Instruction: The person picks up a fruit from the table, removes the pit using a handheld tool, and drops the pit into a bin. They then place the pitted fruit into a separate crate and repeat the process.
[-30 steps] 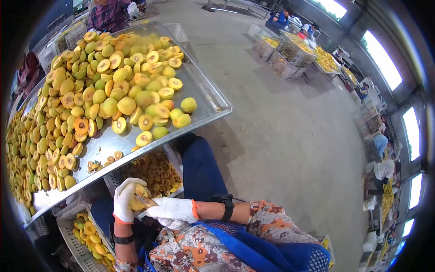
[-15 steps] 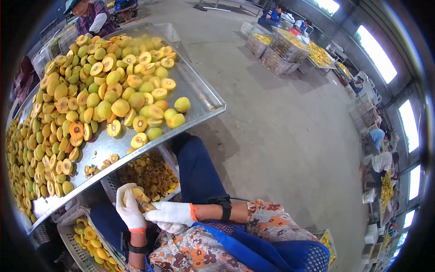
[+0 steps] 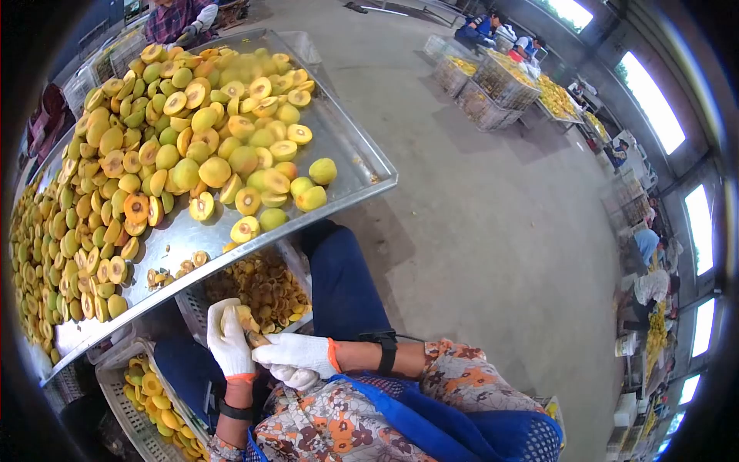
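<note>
My left hand (image 3: 229,343), in a white glove, is closed around a yellow fruit piece (image 3: 246,317) above my lap. Beside it, my gloved right hand (image 3: 295,356) grips a small tool (image 3: 257,338) with a brownish end touching the fruit; most of the tool is hidden in the fingers. Just beyond the hands, a crate (image 3: 296,266) under the table holds cut brown-yellow pieces. The metal table (image 3: 350,181) carries a large heap of halved yellow-green fruit (image 3: 185,173).
A second crate (image 3: 127,420) with yellow fruit pieces stands at lower left. The table's raised metal edge runs above my knees. A person in a checked shirt (image 3: 181,23) is across the table. Other people, crates and fruit tables line the right side.
The whole view has shifted slightly, so table and hands appear a little further right. Both hands stay together, still holding the fruit and the tool.
</note>
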Available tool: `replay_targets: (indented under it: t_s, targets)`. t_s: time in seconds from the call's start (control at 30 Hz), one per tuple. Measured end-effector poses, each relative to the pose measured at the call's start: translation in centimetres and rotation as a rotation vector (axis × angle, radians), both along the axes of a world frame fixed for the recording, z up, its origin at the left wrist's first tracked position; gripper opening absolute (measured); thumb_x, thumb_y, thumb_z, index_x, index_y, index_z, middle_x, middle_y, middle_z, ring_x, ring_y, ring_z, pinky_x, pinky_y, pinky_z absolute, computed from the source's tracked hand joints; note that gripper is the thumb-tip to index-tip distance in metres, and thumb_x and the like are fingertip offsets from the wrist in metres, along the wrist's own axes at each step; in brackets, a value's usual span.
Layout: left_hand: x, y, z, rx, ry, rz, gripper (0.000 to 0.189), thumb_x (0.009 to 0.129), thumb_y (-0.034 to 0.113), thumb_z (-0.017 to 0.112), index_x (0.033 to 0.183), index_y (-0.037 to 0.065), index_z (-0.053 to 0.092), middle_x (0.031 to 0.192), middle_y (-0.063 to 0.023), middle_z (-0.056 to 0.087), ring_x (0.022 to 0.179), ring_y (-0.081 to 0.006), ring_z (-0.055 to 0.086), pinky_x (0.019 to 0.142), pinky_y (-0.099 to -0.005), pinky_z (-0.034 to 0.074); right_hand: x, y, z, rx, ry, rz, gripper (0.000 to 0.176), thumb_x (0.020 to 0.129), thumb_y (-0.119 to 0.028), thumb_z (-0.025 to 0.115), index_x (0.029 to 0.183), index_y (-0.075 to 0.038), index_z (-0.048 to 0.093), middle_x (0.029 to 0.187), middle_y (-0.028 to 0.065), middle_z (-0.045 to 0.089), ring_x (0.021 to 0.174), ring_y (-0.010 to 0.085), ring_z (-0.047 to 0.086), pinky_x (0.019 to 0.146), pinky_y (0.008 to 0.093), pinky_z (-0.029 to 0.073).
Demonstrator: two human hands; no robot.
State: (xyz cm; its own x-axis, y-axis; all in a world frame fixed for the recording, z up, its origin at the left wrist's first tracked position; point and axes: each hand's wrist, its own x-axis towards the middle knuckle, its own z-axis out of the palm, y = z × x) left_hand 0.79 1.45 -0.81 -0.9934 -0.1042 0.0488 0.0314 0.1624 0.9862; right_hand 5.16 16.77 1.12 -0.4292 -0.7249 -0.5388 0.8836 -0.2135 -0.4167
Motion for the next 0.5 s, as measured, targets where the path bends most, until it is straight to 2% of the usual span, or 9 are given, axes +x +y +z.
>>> replay_targets:
  t_s: [0.03, 0.1, 0.17, 0.2, 0.27, 0.37, 0.4, 0.47, 0.5]
  targets:
    - [-0.2, -0.3, -0.1, 0.078, -0.09, -0.071, 0.022, 0.104, 0.018, 0.052, 0.103, 0.001, 0.067, 0.091, -0.0039, 0.068, 0.085, -0.0102, 0.06, 0.077, -0.027, 0.049, 0.1, 0.0, -0.1, -0.002, -0.004, 0.001, 0.021, 0.102, -0.034, 0.054, 0.091, -0.018, 0.046, 0.059, -0.0062, 0.038, 0.036, 0.0048, 0.029, 0.031, 0.0235, 0.022]
    - [0.0, 0.2, -0.4, 0.134, -0.096, -0.059, 0.023, 0.105, 0.019, 0.052, 0.104, 0.001, 0.066, 0.09, -0.0035, 0.067, 0.085, -0.011, 0.06, 0.077, -0.0271, 0.049, 0.1, 0.0, -0.1, -0.03, -0.004, -0.013, 0.022, 0.104, -0.035, 0.053, 0.091, -0.019, 0.046, 0.059, -0.0074, 0.038, 0.035, 0.0041, 0.03, 0.031, 0.0224, 0.022]
    - [0.4, 0.9, -0.9, 0.12, 0.094, 0.09, 0.025, 0.106, 0.022, 0.052, 0.104, 0.001, 0.066, 0.092, -0.0058, 0.068, 0.083, -0.0114, 0.061, 0.077, -0.0273, 0.05, -0.1, 0.1, 0.5, -0.056, -0.029, -0.011, 0.023, 0.104, -0.036, 0.053, 0.092, -0.018, 0.046, 0.059, -0.0077, 0.038, 0.035, 0.0039, 0.03, 0.031, 0.0221, 0.022]
    - [0.2, 0.6, -0.9, 0.117, 0.091, 0.091, 0.025, 0.106, 0.022, 0.052, 0.104, 0.001, 0.066, 0.092, -0.0058, 0.068, 0.083, -0.0114, 0.061, 0.077, -0.0273, 0.05, -0.1, 0.1, 0.7, -0.082, -0.055, -0.01, 0.023, 0.105, -0.037, 0.053, 0.093, -0.018, 0.046, 0.059, -0.0081, 0.039, 0.035, 0.0037, 0.03, 0.031, 0.0219, 0.021]
    - [-0.3, -0.1, -0.7, 0.266, -0.005, -0.129, 0.026, 0.106, 0.024, 0.052, 0.109, 0.001, 0.064, 0.097, -0.0092, 0.068, 0.082, -0.0138, 0.063, 0.076, -0.0284, 0.052, -0.2, 0.1, 0.8, -0.099, -0.093, -0.027, 0.022, 0.105, -0.036, 0.052, 0.093, -0.019, 0.047, 0.058, -0.008, 0.039, 0.035, 0.0035, 0.031, 0.031, 0.0219, 0.022]
    - [-0.1, 0.4, -0.1, 0.435, -0.021, -0.119, 0.029, 0.107, 0.027, 0.051, 0.112, 0.001, 0.061, 0.101, -0.0132, 0.069, 0.08, -0.0173, 0.065, 0.073, -0.0305, 0.054, -0.4, 0.2, 0.7, -0.142, -0.151, -0.089, 0.026, 0.106, -0.036, 0.057, 0.092, -0.014, 0.052, 0.058, -0.0059, 0.044, 0.035, 0.0037, 0.037, 0.03, 0.0214, 0.026]
    - [-0.2, 0.5, -0.6, 0.434, -0.022, -0.119, 0.029, 0.107, 0.027, 0.051, 0.112, 0.001, 0.061, 0.101, -0.0132, 0.069, 0.08, -0.0173, 0.065, 0.073, -0.0305, 0.054, -0.4, 0.1, 0.2, -0.172, -0.153, -0.073, 0.026, 0.106, -0.036, 0.056, 0.091, -0.015, 0.052, 0.058, -0.0061, 0.044, 0.035, 0.0033, 0.037, 0.03, 0.0213, 0.026]
    - [-0.3, 0.5, -1.5, 0.177, 0.163, -0.043, 0.03, 0.107, 0.03, 0.05, 0.114, 0.002, 0.058, 0.102, -0.0154, 0.069, 0.077, -0.0209, 0.067, 0.07, -0.0326, 0.055, -0.5, -0.1, -0.2, -0.203, -0.159, -0.058, 0.026, 0.106, -0.036, 0.056, 0.09, -0.016, 0.051, 0.058, -0.0063, 0.044, 0.035, 0.003, 0.036, 0.03, 0.0213, 0.025]
    - [-0.5, 0.2, -1.4, 0.174, 0.16, -0.044, 0.03, 0.107, 0.03, 0.05, 0.114, 0.002, 0.058, 0.102, -0.0154, 0.069, 0.077, -0.0209, 0.067, 0.07, -0.0326, 0.055, -0.7, -0.2, -0.1, -0.204, -0.19, -0.056, 0.023, 0.106, -0.036, 0.054, 0.09, -0.02, 0.049, 0.057, -0.0073, 0.041, 0.035, 0.0031, 0.033, 0.03, 0.0219, 0.023]
